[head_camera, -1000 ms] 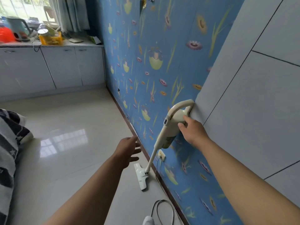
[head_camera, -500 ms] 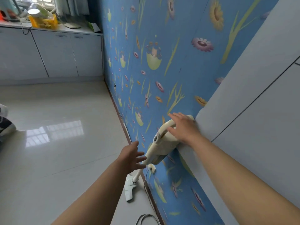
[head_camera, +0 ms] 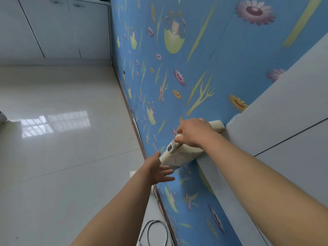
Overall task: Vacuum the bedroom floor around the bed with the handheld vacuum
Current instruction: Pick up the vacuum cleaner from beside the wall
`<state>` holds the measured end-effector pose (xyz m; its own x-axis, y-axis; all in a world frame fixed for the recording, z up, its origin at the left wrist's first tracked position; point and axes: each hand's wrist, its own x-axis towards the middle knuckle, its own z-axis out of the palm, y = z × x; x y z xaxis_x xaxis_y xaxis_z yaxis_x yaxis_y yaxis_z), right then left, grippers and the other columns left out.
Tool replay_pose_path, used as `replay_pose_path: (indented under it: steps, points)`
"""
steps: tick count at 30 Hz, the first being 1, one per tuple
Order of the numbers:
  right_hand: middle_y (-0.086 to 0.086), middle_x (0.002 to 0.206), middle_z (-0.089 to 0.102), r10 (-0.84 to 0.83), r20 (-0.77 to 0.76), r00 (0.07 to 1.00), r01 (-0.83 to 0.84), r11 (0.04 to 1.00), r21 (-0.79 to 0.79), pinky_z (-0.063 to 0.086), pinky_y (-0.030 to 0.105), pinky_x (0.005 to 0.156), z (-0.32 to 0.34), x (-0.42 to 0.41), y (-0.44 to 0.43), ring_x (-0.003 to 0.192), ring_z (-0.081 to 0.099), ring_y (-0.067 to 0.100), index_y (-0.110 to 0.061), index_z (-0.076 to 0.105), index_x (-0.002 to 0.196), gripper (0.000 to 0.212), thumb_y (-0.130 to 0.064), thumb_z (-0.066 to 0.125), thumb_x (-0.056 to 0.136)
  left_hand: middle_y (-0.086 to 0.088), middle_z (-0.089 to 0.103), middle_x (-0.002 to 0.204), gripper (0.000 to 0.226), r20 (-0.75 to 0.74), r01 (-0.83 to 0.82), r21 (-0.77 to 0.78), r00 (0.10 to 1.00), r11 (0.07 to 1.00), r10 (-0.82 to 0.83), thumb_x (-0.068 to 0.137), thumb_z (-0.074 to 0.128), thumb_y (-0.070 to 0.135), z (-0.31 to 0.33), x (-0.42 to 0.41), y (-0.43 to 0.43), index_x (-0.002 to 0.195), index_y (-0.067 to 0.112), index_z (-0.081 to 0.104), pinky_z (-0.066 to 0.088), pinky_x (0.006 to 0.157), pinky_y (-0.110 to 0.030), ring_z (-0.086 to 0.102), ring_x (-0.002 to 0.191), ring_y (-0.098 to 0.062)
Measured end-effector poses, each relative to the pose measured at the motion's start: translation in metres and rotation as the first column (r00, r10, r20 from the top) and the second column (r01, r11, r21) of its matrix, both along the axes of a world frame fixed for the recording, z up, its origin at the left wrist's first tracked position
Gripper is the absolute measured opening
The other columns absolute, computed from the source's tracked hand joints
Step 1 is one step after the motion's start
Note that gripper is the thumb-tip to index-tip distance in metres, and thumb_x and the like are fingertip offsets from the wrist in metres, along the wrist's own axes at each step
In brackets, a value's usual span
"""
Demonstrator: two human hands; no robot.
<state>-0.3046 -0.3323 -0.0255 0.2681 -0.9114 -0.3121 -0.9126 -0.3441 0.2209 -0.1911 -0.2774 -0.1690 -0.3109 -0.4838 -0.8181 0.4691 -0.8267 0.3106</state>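
Note:
A cream handheld vacuum leans against the blue flowered wall, its top handle end touching a grey cabinet edge. My right hand grips the vacuum's handle, fingers curled round it. My left hand is just below the vacuum's body with fingers spread and straight, holding nothing. My left forearm hides the vacuum's tube and floor head.
Glossy pale tiled floor spreads to the left. A grey cabinet stands out from the wall on the right. A dark power cord loops on the floor by the skirting. White cupboards line the far wall.
My right hand moved from the vacuum's body up over the handle and closed round it. My left hand came closer under the vacuum. The view moved in and tilted down.

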Motion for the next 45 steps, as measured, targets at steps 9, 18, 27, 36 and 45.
replay_pose_path:
  steps: [9, 18, 27, 36, 45]
  points:
    - [-0.006, 0.060, 0.054, -0.049, -0.213, 0.976, 0.074, 0.991, 0.114, 0.044, 0.029, 0.070, -0.001, 0.016, -0.020, 0.068, 0.056, 0.020, -0.020, 0.049, 0.059, 0.048, -0.058, 0.050, 0.088, -0.029, 0.051, 0.130, 0.053, -0.171, -0.036, 0.046, 0.984, 0.998, 0.043, 0.108, 0.032, 0.042, -0.026, -0.020, -0.027, 0.120, -0.007, 0.046, 0.044, 0.100, -0.064, 0.055, 0.119, -0.047]
    - [-0.002, 0.048, 0.062, -0.202, -0.199, 0.959, 0.262, 0.900, 0.348, 0.054, 0.033, 0.079, -0.012, 0.030, -0.033, 0.053, 0.063, 0.018, -0.015, 0.056, 0.073, 0.043, -0.054, 0.052, 0.092, -0.027, 0.061, 0.124, 0.032, -0.216, -0.004, -0.014, 0.976, 1.000, 0.001, 0.102, 0.046, 0.019, -0.031, -0.025, -0.029, 0.124, 0.000, 0.061, 0.055, 0.078, -0.054, 0.062, 0.106, -0.044]
    - [0.003, 0.049, 0.058, -0.204, -0.103, 0.974, 0.228, 0.891, 0.392, 0.043, 0.027, 0.052, -0.012, 0.052, -0.019, 0.043, 0.049, 0.021, -0.008, 0.055, 0.060, 0.057, -0.053, 0.050, 0.094, -0.023, 0.071, 0.105, 0.027, -0.342, 0.008, -0.021, 0.939, 1.000, -0.015, 0.096, 0.049, 0.017, -0.020, 0.001, -0.014, 0.107, 0.002, 0.069, 0.060, 0.072, -0.055, 0.066, 0.100, -0.040]
    - [0.009, 0.054, 0.053, -0.232, 0.079, 0.969, 0.173, 0.874, 0.453, 0.037, 0.024, 0.046, -0.008, 0.116, 0.000, 0.041, 0.044, 0.021, -0.006, 0.052, 0.066, 0.049, -0.045, 0.055, 0.095, -0.023, 0.052, 0.144, 0.046, -0.357, -0.130, -0.031, 0.928, 0.991, 0.111, 0.092, 0.057, 0.023, -0.017, 0.071, 0.014, 0.136, 0.007, 0.058, 0.055, 0.082, -0.062, 0.052, 0.128, -0.043]
    - [0.006, 0.051, 0.050, -0.026, 0.167, 0.986, -0.058, 0.875, 0.480, 0.036, 0.024, 0.047, -0.004, 0.239, 0.044, 0.039, 0.041, 0.020, -0.008, 0.056, 0.066, 0.046, -0.043, 0.051, 0.096, -0.015, 0.073, 0.104, 0.030, -0.317, -0.418, -0.122, 0.876, 0.900, 0.363, 0.076, 0.064, 0.022, -0.002, 0.184, 0.071, 0.100, 0.008, 0.076, 0.046, 0.096, -0.055, 0.066, 0.101, -0.035]
